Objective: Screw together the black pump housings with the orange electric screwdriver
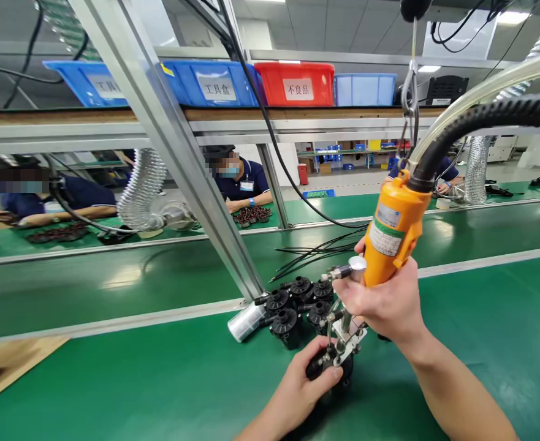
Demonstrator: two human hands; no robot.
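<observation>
My right hand (389, 300) is wrapped around an orange electric screwdriver (391, 226), which hangs from a hook and has a black hose and a clear tube at its top. The tool points down, its metal screw-feeding nose (346, 343) meeting a black pump (343, 376) on the green mat. My left hand (304, 380) grips that pump from the left, thumb and fingers around its side; the nose covers much of it. Just beyond stand several more black pumps (285, 324) in a cluster, beside a clear-and-white cylinder (246, 321) lying on its side.
Black cables (313, 251) lie behind the pumps. A slanted metal post (173, 135) rises left of them. Overhead, a shelf carries blue bins (214, 82) and a red bin (297, 86). Co-workers (244, 177) sit across the bench. Brown cardboard (16, 367) lies at left.
</observation>
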